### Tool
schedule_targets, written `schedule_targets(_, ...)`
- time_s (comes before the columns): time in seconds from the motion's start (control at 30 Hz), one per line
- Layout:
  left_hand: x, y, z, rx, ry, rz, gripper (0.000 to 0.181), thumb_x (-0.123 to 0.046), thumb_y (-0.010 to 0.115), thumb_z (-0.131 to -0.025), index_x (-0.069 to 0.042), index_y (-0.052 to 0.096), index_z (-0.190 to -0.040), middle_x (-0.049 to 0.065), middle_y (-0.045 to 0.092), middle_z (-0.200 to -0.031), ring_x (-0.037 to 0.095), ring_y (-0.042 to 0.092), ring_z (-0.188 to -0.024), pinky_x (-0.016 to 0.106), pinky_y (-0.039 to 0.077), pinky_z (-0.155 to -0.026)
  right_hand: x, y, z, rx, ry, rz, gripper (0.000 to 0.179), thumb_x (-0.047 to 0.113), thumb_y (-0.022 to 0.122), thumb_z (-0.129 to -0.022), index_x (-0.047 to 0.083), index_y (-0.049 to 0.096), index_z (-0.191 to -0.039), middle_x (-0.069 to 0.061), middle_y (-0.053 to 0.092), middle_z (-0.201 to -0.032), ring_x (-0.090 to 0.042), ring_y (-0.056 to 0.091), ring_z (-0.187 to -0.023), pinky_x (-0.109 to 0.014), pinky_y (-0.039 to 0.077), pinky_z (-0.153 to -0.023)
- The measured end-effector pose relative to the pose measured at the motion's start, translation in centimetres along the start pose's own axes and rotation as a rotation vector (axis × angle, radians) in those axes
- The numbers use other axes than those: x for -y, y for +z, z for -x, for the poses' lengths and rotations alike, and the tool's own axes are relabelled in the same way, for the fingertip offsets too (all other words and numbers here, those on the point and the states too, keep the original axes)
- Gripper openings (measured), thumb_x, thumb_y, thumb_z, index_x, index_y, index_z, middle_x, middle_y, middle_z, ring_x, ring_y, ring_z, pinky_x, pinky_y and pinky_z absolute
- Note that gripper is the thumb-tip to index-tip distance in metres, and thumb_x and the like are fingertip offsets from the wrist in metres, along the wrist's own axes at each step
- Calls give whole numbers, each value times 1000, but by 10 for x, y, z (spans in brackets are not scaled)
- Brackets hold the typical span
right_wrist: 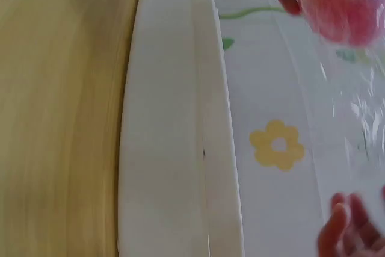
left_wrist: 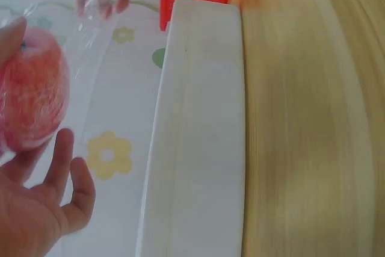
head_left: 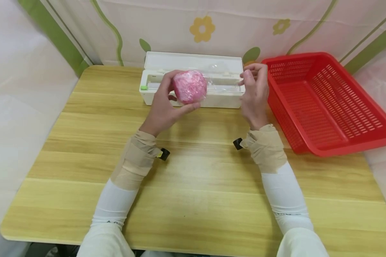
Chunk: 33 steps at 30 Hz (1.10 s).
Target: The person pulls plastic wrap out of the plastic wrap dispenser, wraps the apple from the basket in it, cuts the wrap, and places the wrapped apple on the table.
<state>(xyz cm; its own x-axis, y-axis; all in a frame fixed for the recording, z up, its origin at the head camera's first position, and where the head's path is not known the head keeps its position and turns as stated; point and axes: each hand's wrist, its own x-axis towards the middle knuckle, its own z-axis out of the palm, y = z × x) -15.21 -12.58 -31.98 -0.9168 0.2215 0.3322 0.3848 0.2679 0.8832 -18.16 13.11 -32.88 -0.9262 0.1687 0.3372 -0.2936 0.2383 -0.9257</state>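
Observation:
A pink-red apple (head_left: 190, 86) wrapped in shiny clear plastic film is held up in my left hand (head_left: 162, 109), between thumb and fingers. From the apple, a loose sheet of the film (right_wrist: 361, 124) stretches across toward my right hand (head_left: 255, 96). The right hand is raised at the right end of the box, its thumb and bent fingers pinching the film's far end. Behind and beneath the apple stands a long white wrap dispenser box (head_left: 193, 101), its lid (head_left: 193, 60) tipped up at the back. In the left wrist view the apple (left_wrist: 36, 91) shows its stem hollow.
To the right, a red plastic basket (head_left: 350, 146) with slotted sides stands close beside my right hand. A small green piece (head_left: 144, 87) sits at the box's left end. The wooden table (head_left: 193, 200) backs onto a flower-printed curtain (head_left: 167, 21).

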Motion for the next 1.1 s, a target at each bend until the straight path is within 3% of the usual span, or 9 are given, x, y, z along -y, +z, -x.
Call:
schedule_targets(0.13, 1, -5, -1, -77, -48, 88, 84, -13, 92, -81, -11, 44, -150, 6, 59, -143, 14, 59, -121, 32, 53, -89, -2, -8, -4, 40, -123, -119, 23, 28, 52, -100, 10, 67, -101, 5, 58, -116, -13, 55, -112, -28, 47, -67)
schedule_targets(0.23, 2, -7, -2, -95, -61, 124, 82, -11, 90, -82, -11, 45, -150, 7, 60, -143, 16, 60, -121, 30, 54, -90, -1, -9, -5, 105, -143, -158, 17, 20, 61, -98, 8, 70, -91, -1, 58, -128, -16, 50, -126, -28, 47, -78)
schedule_targets(0.33, 3, -7, -2, -92, -69, 137, 81, -12, 90, -83, -12, 44, -150, 7, 60, -143, 16, 60, -121, 30, 53, -91, 2, -8, -4, 137, -137, -136, 10, 17, 68, -97, 12, 72, -90, -7, 57, -135, -17, 48, -132, -29, 45, -86)
schedule_targets(0.53, 5, -5, -2, -95, -57, 138, 82, -10, 89, -83, -11, 43, -151, 7, 60, -144, 16, 60, -122, 29, 52, -90, 7, -6, -2, 141, -61, -6, 20, 26, 71, -98, 6, 77, -95, -5, 58, -135, -11, 48, -133, -27, 43, -81)
schedule_targets(0.77, 6, -5, -2, -95, -54, 126, 84, -9, 91, -81, -12, 43, -151, 6, 59, -146, 15, 60, -124, 30, 53, -91, 9, -7, -1, 219, -4, 41, 29, 28, 70, -98, 1, 72, -89, -4, 59, -137, -17, 49, -134, -31, 44, -86)
schedule_targets(0.97, 8, -8, -2, -77, -52, 117, 85, -8, 92, -80, -12, 43, -150, 6, 57, -147, 15, 58, -127, 31, 51, -94, 5, -7, -3, 178, -18, -39, 16, 22, 65, -103, 10, 68, -94, -10, 60, -136, -18, 55, -126, -29, 47, -90)
schedule_targets(1.1, 9, -10, -3, -86, -79, 135, 83, -9, 90, -81, -12, 44, -150, 6, 58, -146, 16, 59, -125, 30, 53, -95, 5, -11, -2, 202, -121, -32, 13, 17, 71, -97, 5, 70, -100, -11, 58, -140, -15, 51, -131, -29, 45, -93)
